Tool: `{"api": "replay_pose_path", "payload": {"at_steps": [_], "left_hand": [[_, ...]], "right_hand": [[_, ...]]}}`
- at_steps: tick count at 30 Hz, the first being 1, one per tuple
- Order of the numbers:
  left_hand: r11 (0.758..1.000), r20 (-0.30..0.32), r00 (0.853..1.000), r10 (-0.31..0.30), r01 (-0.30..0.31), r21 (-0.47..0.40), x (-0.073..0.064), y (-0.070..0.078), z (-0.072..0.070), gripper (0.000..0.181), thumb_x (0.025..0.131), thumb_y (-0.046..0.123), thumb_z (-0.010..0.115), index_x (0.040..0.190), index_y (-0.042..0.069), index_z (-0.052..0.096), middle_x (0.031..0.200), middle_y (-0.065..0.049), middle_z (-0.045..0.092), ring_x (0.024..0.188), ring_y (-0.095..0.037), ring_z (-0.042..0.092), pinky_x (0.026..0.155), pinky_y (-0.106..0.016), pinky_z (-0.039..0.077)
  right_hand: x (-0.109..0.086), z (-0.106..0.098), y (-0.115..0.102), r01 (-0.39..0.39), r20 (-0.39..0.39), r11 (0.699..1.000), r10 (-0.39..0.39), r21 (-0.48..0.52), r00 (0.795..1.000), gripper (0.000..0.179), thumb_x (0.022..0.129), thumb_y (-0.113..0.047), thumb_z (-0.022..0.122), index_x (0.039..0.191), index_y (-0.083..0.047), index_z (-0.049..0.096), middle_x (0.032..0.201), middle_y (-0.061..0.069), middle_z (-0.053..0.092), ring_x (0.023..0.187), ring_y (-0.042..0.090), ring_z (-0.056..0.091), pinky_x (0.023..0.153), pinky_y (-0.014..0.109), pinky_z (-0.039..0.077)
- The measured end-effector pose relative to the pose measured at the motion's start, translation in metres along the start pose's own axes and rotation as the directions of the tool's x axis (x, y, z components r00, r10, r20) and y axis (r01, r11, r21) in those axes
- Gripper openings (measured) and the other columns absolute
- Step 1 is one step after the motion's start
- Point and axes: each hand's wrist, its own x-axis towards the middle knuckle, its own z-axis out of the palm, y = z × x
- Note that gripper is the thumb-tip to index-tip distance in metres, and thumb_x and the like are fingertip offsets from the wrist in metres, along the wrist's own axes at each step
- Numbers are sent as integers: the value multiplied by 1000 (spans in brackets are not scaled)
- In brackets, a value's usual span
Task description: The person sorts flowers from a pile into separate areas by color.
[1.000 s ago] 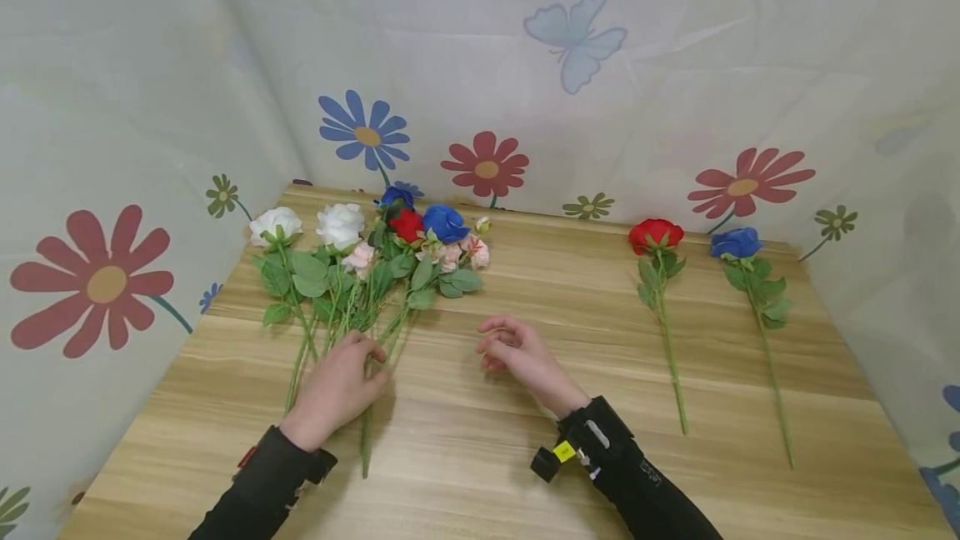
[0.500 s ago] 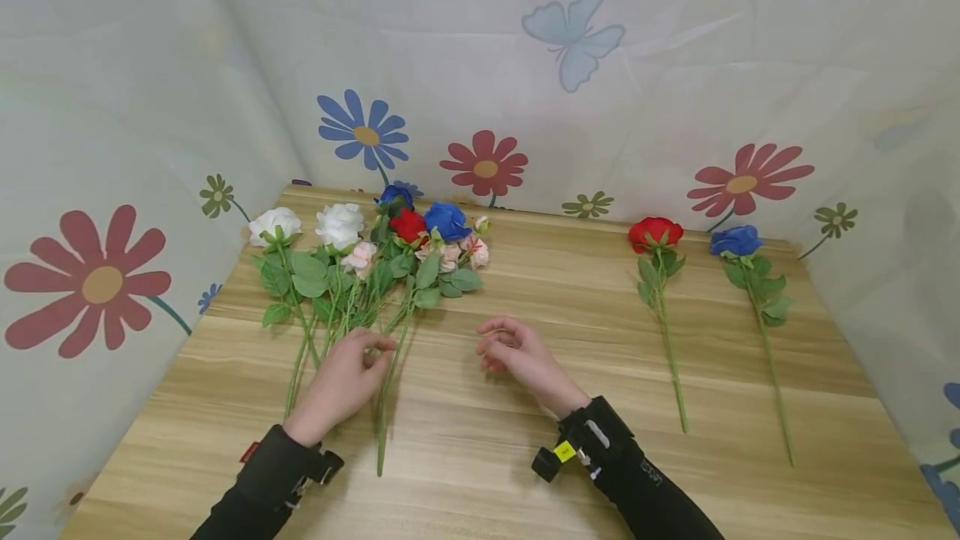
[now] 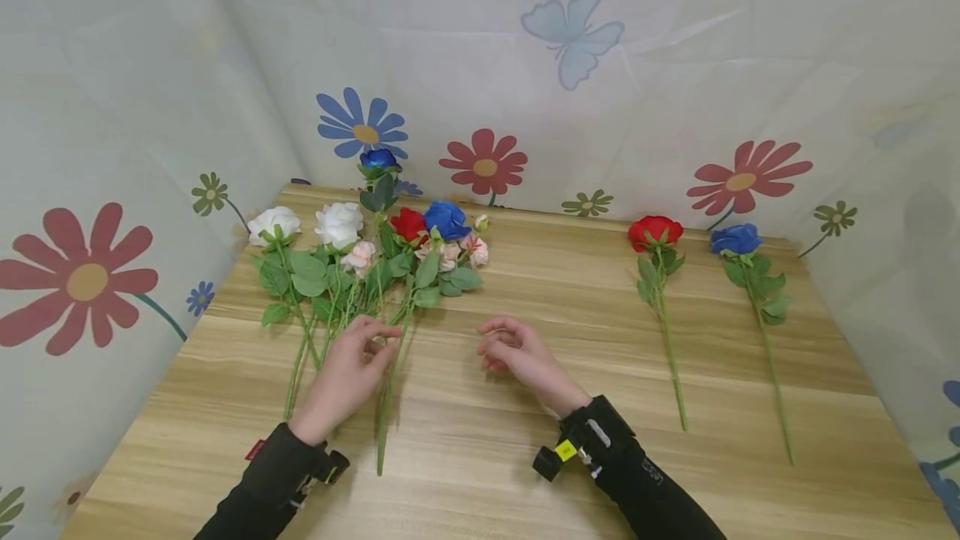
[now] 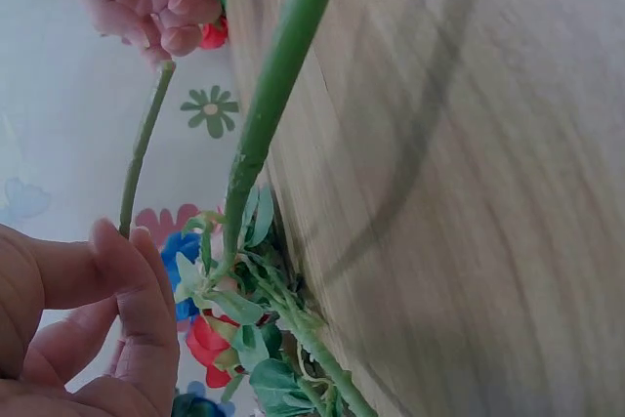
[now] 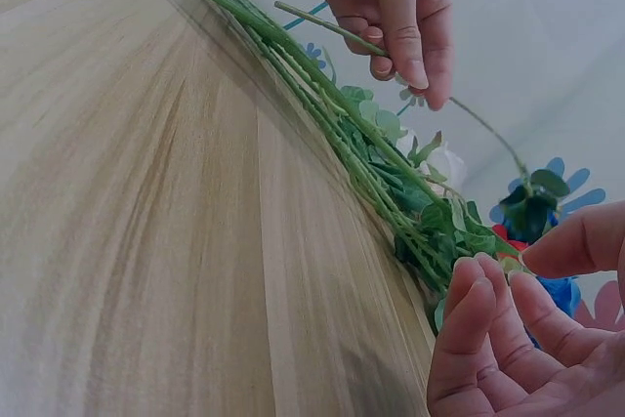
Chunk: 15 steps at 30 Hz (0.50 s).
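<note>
My left hand (image 3: pixel 347 373) pinches the stem of a blue rose (image 3: pixel 379 160) between thumb and fingers, above the left bunch. That rose's head stands up past the table's back edge, and the right wrist view shows its thin stem (image 5: pixel 486 131) running through the fingers. Below the hand lie a white rose (image 3: pixel 339 225), another white rose (image 3: pixel 274 225), a red rose (image 3: pixel 408 225), a second blue rose (image 3: pixel 447 220) and small pink flowers (image 3: pixel 360 257), their green stems partly hidden. My right hand (image 3: pixel 528 361) hovers right of the bunch, fingers loosely bent, holding nothing.
A single red rose (image 3: pixel 656 233) and a single blue rose (image 3: pixel 737 241) lie apart on the right of the wooden table (image 3: pixel 570 273). A white curtain (image 3: pixel 675 107) printed with flowers and a butterfly hangs behind the table and at its sides.
The pinched blue rose has risen out of the bunch, its head now higher and slightly left. My left hand has moved up a little and right. The right hand has stayed put.
</note>
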Motion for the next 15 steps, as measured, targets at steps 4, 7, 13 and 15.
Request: {"api": "replay_pose_path", "payload": {"at_steps": [4, 7, 13, 15], "left_hand": [[998, -39, 997, 61, -61, 18, 1, 5, 1, 21, 95, 4, 67, 115, 2, 72, 106, -12, 61, 84, -18, 65, 67, -22, 54], [995, -55, 994, 98, -96, 32, 3, 10, 3, 19, 94, 3, 68, 112, 2, 73, 104, -13, 62, 83, -17, 66, 69, -22, 55], [989, -44, 988, 145, -145, 13, 5, 20, 11, 16, 94, 3, 68, 110, 3, 73, 102, -12, 61, 80, -13, 65, 68, -21, 55], [986, -46, 985, 166, -166, 15, 5, 22, 14, 15, 94, 3, 68, 108, 4, 73, 100, -9, 61, 78, -11, 63, 66, -21, 54]], "right_hand": [[1, -2, 2, 0, 1, 1000, 0, -3, 1000, 37, 94, -4, 54, 130, 6, 53, 108, 23, 67, 82, 13, 64, 75, 24, 55], [1, -4, 1, -1, 2, 1000, 1, -2, 1000, 36, 95, -4, 54, 129, 6, 53, 109, 24, 67, 83, 14, 64, 75, 25, 55], [2, -8, -1, -4, -13, 1000, 4, -12, 1000, 36, 94, -3, 53, 129, 6, 53, 111, 26, 67, 83, 13, 64, 76, 25, 55], [2, -9, -1, -2, -16, 1000, 2, -9, 1000, 36, 94, -2, 53, 129, 8, 52, 110, 26, 67, 82, 13, 64, 75, 25, 55]]}}
